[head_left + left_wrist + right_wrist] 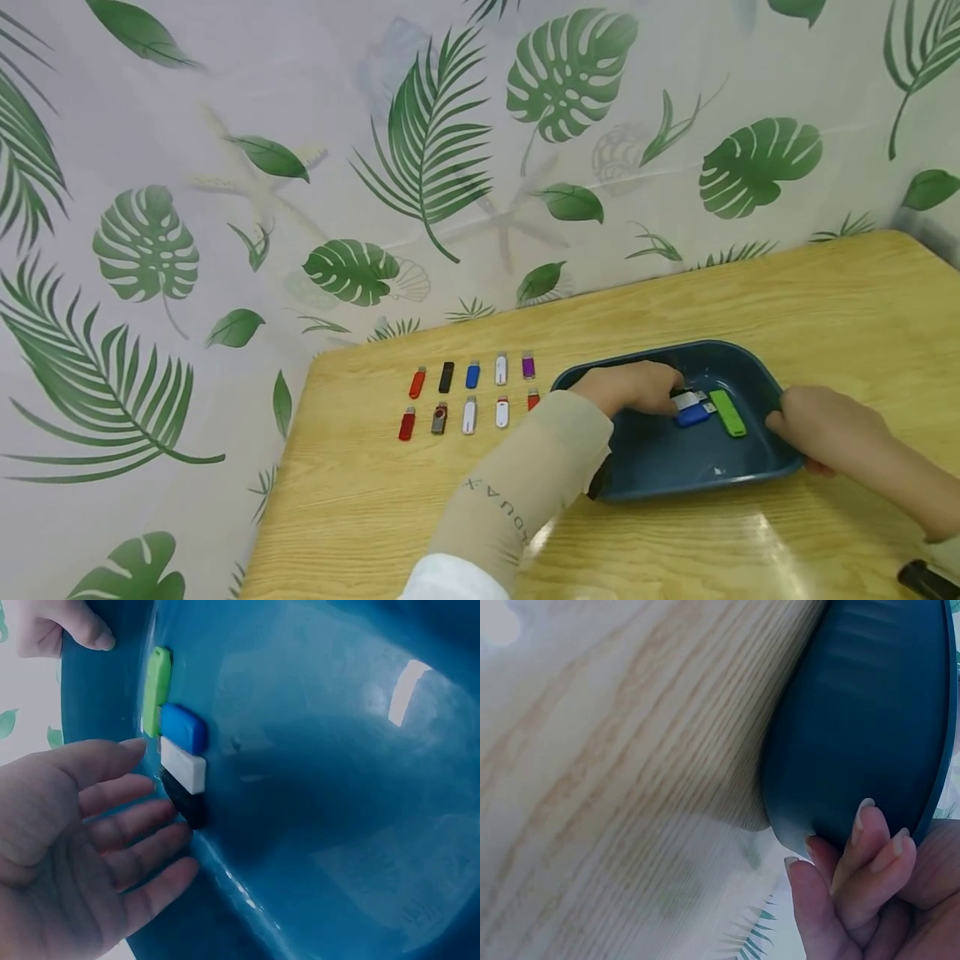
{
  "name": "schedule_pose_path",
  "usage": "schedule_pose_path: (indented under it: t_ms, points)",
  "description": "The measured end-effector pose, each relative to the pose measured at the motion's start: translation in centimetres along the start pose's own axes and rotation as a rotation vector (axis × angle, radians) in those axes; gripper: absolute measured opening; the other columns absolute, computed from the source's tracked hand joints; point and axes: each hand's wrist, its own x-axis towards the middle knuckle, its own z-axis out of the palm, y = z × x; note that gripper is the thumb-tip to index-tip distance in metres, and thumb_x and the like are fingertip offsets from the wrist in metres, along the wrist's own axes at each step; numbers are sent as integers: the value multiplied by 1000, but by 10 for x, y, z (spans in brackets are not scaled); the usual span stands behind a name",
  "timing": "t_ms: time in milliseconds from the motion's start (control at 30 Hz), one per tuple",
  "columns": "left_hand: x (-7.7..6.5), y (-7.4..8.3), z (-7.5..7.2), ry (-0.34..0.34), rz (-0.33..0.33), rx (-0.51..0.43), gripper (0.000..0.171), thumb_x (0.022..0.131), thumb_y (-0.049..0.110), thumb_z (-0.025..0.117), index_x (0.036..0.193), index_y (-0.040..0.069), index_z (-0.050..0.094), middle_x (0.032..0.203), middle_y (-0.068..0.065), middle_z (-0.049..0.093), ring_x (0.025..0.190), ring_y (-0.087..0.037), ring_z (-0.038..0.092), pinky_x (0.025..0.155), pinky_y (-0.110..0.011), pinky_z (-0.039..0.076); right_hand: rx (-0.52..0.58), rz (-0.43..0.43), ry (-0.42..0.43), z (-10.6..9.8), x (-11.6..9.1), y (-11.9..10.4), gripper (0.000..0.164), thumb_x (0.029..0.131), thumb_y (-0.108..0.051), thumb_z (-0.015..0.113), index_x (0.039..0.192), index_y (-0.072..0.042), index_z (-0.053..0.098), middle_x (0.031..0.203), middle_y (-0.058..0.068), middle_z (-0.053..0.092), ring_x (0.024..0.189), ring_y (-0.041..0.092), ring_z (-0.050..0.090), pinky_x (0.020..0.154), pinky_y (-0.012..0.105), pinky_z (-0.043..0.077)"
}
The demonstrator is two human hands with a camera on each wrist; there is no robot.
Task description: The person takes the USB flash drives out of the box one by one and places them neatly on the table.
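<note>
A dark blue plastic tray sits at the right of the wooden table. My left hand reaches over its left side, fingers loosely extended beside several USB sticks. In the left wrist view these form a row: a green USB stick, a blue USB stick, a white USB stick and a black USB stick. The left fingertips are right at the white and black ones, with nothing held. My right hand grips the tray's right rim, thumb over the edge and fingers against the outer wall.
Left of the tray, two rows of USB sticks lie on the table, among them a black one, a purple one and a dark red one. A leaf-patterned covering stands behind. A black object shows at lower right.
</note>
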Motion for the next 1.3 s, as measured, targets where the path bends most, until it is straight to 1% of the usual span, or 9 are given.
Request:
schedule_pose_path:
  t_ms: [233, 300, 400, 533, 767, 900, 1000, 1133, 1300]
  points:
    - [11, 22, 0, 64, 71, 17, 38, 98, 29, 51, 136, 23, 50, 131, 14, 52, 109, 2, 52, 89, -14, 40, 4, -8, 0, 3, -1, 1, 37, 92, -12, 43, 57, -7, 51, 41, 0, 50, 37, 15, 49, 41, 30, 35]
    - [17, 30, 0, 52, 83, 21, 40, 98, 28, 51, 138, 24, 47, 134, 15, 50, 116, 3, 50, 92, -13, 38, 4, -9, 4, 3, -1, 1, 38, 93, -12, 42, 56, -8, 51, 41, 0, 49, 37, 15, 48, 40, 29, 34]
    - [26, 40, 1, 11, 35, 46, 43, 98, 29, 50, 141, 29, 43, 138, 18, 44, 125, 4, 42, 97, -13, 35, 6, -9, 3, 3, -1, 1, 40, 93, -13, 42, 55, -8, 51, 41, -1, 48, 36, 15, 47, 40, 28, 33]
    - [31, 48, 1, -47, 7, 54, 44, 97, 30, 53, 140, 30, 43, 137, 19, 45, 123, 4, 43, 97, -13, 34, 10, -8, -1, 2, -1, -1, 40, 94, -13, 42, 56, -8, 51, 41, -1, 48, 37, 15, 46, 40, 28, 33]
    - [35, 53, 3, -113, 159, 45, 43, 95, 28, 57, 137, 23, 48, 134, 15, 49, 118, 4, 47, 93, -10, 35, 26, -12, 2, 1, -3, -4, 38, 94, -13, 42, 57, -8, 50, 42, -1, 48, 37, 14, 47, 40, 27, 33]
    - [36, 52, 4, -93, 193, 60, 43, 92, 25, 62, 134, 21, 51, 130, 13, 52, 115, 3, 49, 90, -10, 37, 29, -20, 19, 0, -4, -3, 38, 94, -13, 43, 57, -8, 50, 41, -1, 48, 36, 15, 47, 39, 28, 33]
    - [35, 53, 7, -72, 143, 131, 38, 91, 24, 64, 127, 22, 54, 123, 13, 54, 110, 2, 47, 86, -11, 37, 28, -22, 23, 1, -3, -1, 38, 93, -14, 42, 56, -8, 51, 41, -1, 48, 36, 15, 47, 40, 29, 34]
    - [32, 55, 12, -77, 55, 185, 17, 90, 22, 64, 106, 22, 57, 100, 12, 53, 88, -2, 45, 70, -16, 36, 24, -19, 19, 1, -1, 1, 38, 93, -14, 42, 56, -8, 51, 41, 0, 49, 37, 16, 48, 40, 30, 35]
    - [31, 61, 18, -79, 23, 203, 12, 90, 25, 64, 89, 22, 52, 82, 10, 47, 73, -5, 42, 60, -19, 32, 24, -15, 19, 2, 0, 2, 38, 93, -13, 42, 56, -8, 52, 42, 0, 50, 37, 16, 49, 41, 30, 35]
